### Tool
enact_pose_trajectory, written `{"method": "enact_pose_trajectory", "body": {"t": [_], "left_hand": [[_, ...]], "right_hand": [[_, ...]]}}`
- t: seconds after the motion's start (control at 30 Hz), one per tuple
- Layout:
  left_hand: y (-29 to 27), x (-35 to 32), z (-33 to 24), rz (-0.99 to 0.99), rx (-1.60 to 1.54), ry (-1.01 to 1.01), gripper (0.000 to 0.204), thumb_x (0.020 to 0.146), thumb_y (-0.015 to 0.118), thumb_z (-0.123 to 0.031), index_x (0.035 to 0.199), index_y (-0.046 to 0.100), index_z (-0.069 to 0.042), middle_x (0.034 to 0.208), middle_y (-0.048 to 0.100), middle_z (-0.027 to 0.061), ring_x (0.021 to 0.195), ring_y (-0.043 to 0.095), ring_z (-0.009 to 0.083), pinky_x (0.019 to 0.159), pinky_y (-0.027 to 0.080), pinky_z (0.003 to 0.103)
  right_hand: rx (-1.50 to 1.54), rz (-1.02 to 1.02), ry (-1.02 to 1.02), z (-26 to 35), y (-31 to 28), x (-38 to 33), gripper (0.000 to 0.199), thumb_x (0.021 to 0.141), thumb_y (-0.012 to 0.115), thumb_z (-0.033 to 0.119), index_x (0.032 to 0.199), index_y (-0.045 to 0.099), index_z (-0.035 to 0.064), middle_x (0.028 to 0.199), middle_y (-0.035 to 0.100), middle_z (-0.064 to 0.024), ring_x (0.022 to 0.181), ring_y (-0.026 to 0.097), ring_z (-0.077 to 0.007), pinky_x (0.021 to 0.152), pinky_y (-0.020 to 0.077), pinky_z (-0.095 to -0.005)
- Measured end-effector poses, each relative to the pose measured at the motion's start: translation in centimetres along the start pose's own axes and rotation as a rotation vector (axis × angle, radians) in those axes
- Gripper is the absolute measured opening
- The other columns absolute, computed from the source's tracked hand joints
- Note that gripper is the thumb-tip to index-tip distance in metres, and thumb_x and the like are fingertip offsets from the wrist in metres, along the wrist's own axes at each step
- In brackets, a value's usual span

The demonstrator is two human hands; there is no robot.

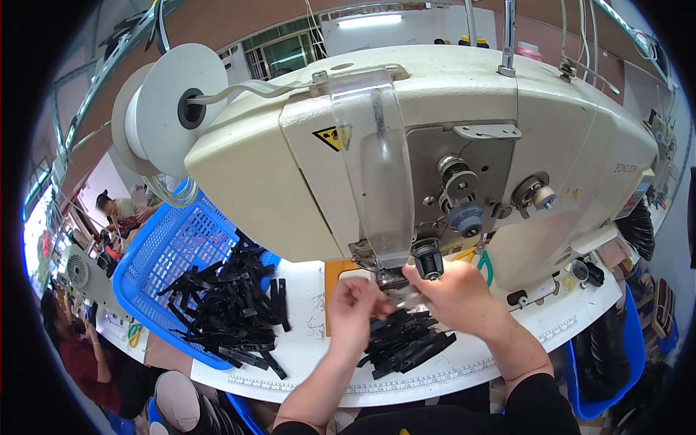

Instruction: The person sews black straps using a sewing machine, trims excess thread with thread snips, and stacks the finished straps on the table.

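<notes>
My left hand point(355, 308) is at the left of the needle area of a cream sewing machine point(261, 181), its fingers curled together. My right hand point(458, 296) is closed just right of the needle area, thumb beside a black knob point(428, 259). Whatever either hand pinches is hidden or too small to make out. Beneath and between the hands, a pile of flat black strips point(406, 346) lies on the white table point(308, 362). A clear plastic guard point(377, 174) hangs down in front of the machine head.
A blue basket point(148, 272) at the left tips more black strips point(232, 304) onto the table. Green-and-yellow-handled scissors point(486, 267) lie behind my right hand. A white spool point(177, 94) hangs upper left. Another blue basket point(634, 348) stands lower right. Other people sit at far left.
</notes>
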State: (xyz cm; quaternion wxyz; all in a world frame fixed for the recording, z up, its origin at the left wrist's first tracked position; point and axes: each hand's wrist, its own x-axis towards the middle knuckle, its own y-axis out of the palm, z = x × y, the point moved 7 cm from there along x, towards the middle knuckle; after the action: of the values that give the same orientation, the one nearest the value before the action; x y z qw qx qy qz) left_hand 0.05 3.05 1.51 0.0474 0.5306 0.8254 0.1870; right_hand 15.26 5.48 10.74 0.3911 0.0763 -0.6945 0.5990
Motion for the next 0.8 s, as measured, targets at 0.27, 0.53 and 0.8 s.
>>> {"method": "enact_pose_trajectory", "body": {"t": [0.27, 0.53, 0.8], "left_hand": [[2.8, -3.6, 2.3, 0.296, -0.176, -0.215, 0.024, 0.086, 0.054, -0.002, 0.109, 0.048, 0.000, 0.099, 0.057, 0.0090, 0.090, 0.058, 0.0150, 0.074, 0.050, 0.027], [2.1, -3.7, 1.6, 0.415, -0.295, -0.285, 0.023, 0.082, 0.059, -0.003, 0.104, 0.052, -0.001, 0.096, 0.059, 0.0090, 0.085, 0.059, 0.0152, 0.070, 0.050, 0.026], [0.6, 0.7, -1.7, 0.212, 0.180, -0.026, 0.014, 0.078, 0.064, -0.001, 0.090, 0.057, 0.002, 0.073, 0.059, 0.0060, 0.060, 0.057, 0.0115, 0.053, 0.047, 0.022]], "right_hand": [[0.410, 0.106, 0.065, 1.5, 0.7, -1.5, 0.035, 0.062, 0.063, -0.002, 0.095, 0.058, 0.0064, 0.070, 0.056, -0.0070, 0.063, 0.058, -0.0244, 0.053, 0.0459, -0.0329], [0.383, 0.024, 0.059, 1.7, -0.8, -1.5, 0.033, 0.062, 0.065, 0.001, 0.094, 0.059, 0.0083, 0.078, 0.058, -0.0063, 0.060, 0.057, -0.0229, 0.052, 0.0448, -0.0323], [0.192, -0.100, -0.201, 0.3, 0.8, -0.3, 0.028, 0.063, 0.065, 0.007, 0.090, 0.058, 0.0126, 0.084, 0.060, -0.0028, 0.055, 0.057, -0.0195, 0.049, 0.0449, -0.0299]]}}
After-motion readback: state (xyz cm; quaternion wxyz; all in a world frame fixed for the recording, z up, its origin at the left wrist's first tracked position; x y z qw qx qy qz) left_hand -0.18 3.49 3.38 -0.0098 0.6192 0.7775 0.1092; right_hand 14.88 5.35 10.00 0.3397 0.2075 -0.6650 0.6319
